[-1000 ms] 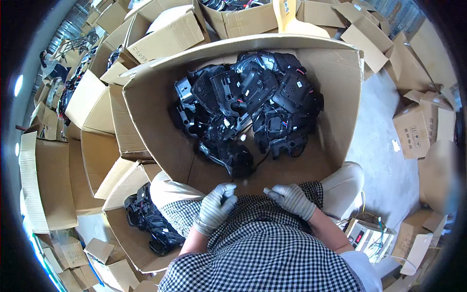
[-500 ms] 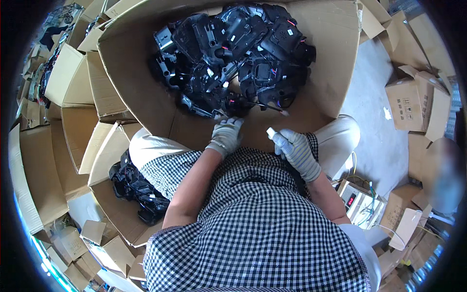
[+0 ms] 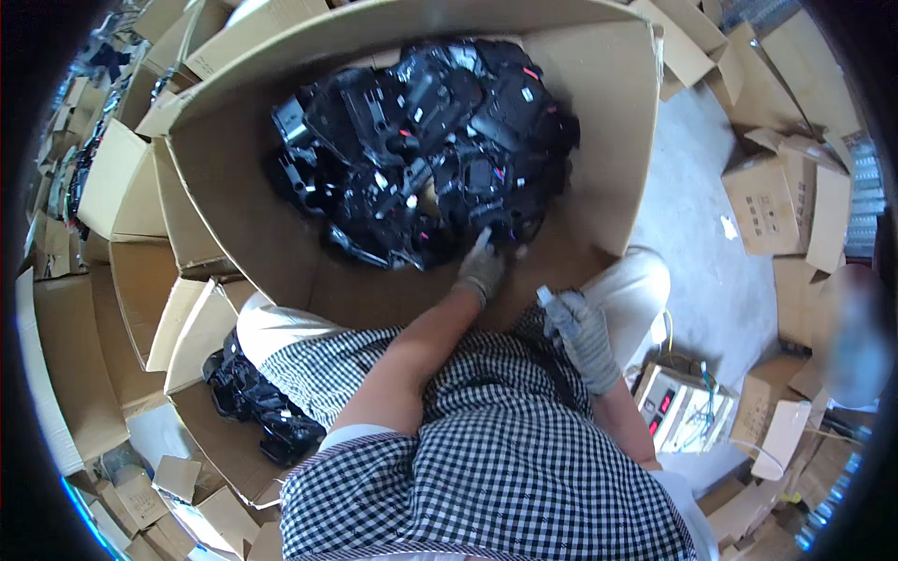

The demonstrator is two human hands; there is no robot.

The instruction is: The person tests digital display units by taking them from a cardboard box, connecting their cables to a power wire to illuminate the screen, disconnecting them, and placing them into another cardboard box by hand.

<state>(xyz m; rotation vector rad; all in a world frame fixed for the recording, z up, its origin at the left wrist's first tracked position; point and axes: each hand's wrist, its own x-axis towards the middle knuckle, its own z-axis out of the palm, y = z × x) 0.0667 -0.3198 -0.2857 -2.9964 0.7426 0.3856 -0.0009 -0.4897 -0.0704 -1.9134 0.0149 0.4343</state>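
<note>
Gloved in grey-white knit, my left hand (image 3: 482, 271) reaches into a large cardboard box (image 3: 613, 140). A finger stretches out against the near edge of a heap of black plastic housings (image 3: 421, 112); its other fingers are partly hidden and blurred. Small red and white bits and short wires show among the housings. My right hand (image 3: 586, 343), gloved the same way, is closed above my right thigh. From its fist a small pale stick-like piece (image 3: 544, 295) pokes up toward the box; the rest of that piece is hidden in the glove.
Lower left, another cardboard box (image 3: 201, 411) holds more black housings (image 3: 257, 397). At right, a white device (image 3: 683, 407) with a red display and wires stands on the floor. More cartons (image 3: 767, 201) stand at both sides. A blurred upright shape (image 3: 853, 337) is far right.
My left hand has moved right and farther into the box, onto the heap's near edge. My right hand stays closed on the pale piece. The whole view has shifted slightly.
</note>
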